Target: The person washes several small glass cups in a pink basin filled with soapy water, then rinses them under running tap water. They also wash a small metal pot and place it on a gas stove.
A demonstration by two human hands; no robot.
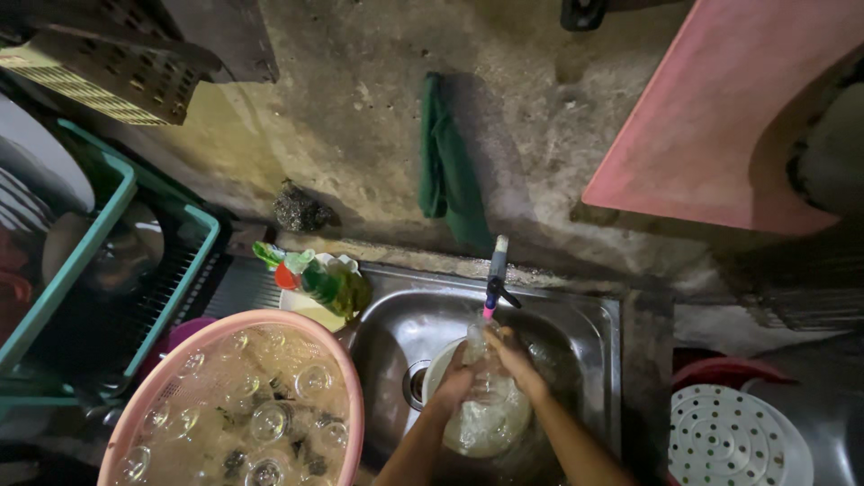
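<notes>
Both my hands are in the steel sink [585,319], wrapped around a clear glass [483,355] held right under the tap [495,274]. My left hand [453,382] grips the glass from the left side. My right hand [515,358] covers it from the right. Beneath them sits a pale bowl [481,427] of cloudy water. The glass is partly hidden by my fingers.
A pink basin [229,400] full of several clear glasses stands at the front left. A green dish-soap bottle [328,283] lies beside the sink. A teal dish rack [117,261] is at the left, a white perforated lid [733,441] at the right, a green cloth [445,162] on the wall.
</notes>
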